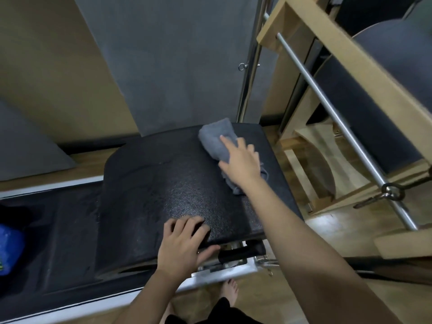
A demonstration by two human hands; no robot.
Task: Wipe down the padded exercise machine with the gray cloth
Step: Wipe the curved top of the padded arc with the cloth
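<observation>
While the right hand [242, 157] presses flat, fingers spread, on the gray cloth [216, 141] at the far right of the curved black pad [163, 183], the left hand [183, 244] braces the pad's near edge, fingers curled over it and thumb under the lip. Wiping looks to be under way, with the pad's left side and the flat black bed [67, 230] seemingly still to do. Next comes a firm sweep leftward across the curve, past the wooden frame [327, 38] on the right.
</observation>
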